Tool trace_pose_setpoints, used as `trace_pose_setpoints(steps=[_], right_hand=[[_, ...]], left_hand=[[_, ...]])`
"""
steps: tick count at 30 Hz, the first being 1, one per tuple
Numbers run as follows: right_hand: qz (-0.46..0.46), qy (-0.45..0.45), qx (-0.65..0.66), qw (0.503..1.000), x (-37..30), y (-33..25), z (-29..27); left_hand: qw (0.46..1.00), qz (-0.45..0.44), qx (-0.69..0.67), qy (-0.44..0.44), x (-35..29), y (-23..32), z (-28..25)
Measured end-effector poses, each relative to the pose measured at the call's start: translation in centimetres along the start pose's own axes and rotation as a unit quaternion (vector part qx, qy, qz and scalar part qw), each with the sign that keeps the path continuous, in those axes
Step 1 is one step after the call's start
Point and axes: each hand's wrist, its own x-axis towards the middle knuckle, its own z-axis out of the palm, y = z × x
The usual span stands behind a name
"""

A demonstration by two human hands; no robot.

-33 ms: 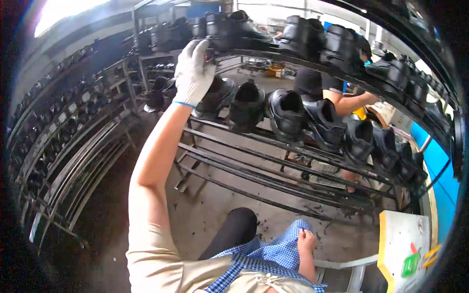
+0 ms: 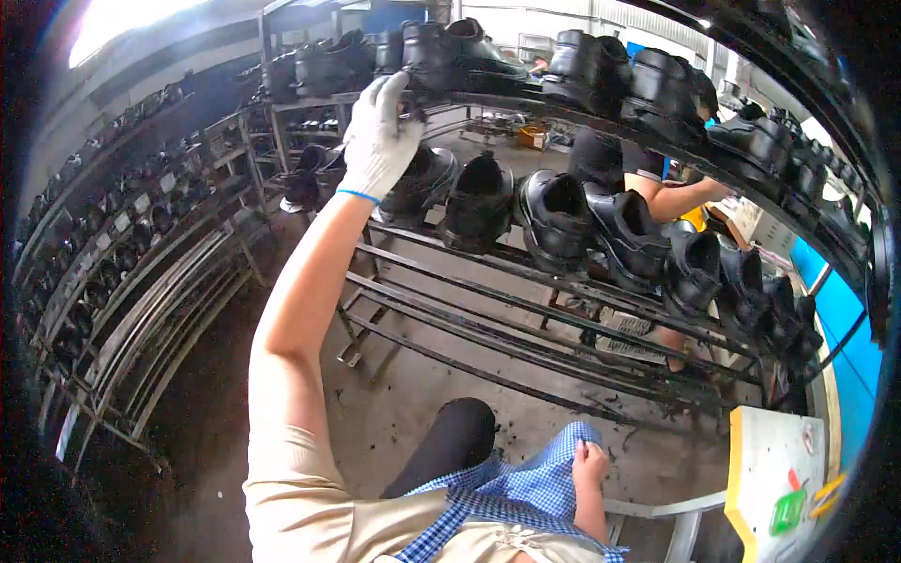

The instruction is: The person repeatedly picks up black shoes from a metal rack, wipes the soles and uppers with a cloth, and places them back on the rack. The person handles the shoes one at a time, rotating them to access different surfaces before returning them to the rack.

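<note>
My left hand (image 2: 380, 141), in a white knit glove with a blue cuff edge, is raised to the upper tier of a dark metal shoe rack (image 2: 450, 289). Its fingers curl over the upper rail (image 2: 507, 99), just below a black shoe (image 2: 427, 58); the thumb is underneath. Below and beside this hand, a black shoe (image 2: 418, 192) stands on the lower tier in a row with several others, such as an open black shoe (image 2: 556, 220). My bare right hand (image 2: 589, 462) rests low by my blue checked apron (image 2: 554, 469), fingers closed; anything inside them is hidden.
Another rack of dark shoes (image 2: 122, 253) curves along the left. Behind the main rack, a co-worker's arm (image 2: 676, 199) reaches rightward. A white panel with a yellow edge (image 2: 765, 469) stands at lower right, beside a pale metal frame (image 2: 685, 530). Small scraps litter the floor.
My left hand and the rack's upper tier appear very slightly farther right in view. The hand keeps its hold on the rail, and my right hand stays in place.
</note>
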Motion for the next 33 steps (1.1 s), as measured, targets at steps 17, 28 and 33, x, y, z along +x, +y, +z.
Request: trace_pose_setpoints(steps=[17, 28, 33], right_hand=[[-0.017, 0.034, 0.017, 0.999, -0.6, 0.9, 0.0], [-0.016, 0.011, -0.018, 1.000, 0.7, 0.5, 1.2], [-0.012, -0.002, -0.074, 0.997, 1.6, -1.0, 2.5]], left_hand=[[0.992, -0.126, -0.006, 0.006, 1.0, -4.1, -1.5], [0.895, -0.415, -0.135, 0.096, 1.4, -22.2, -6.2], [0.907, -0.420, 0.007, 0.044, 4.6, -29.2, -7.6]])
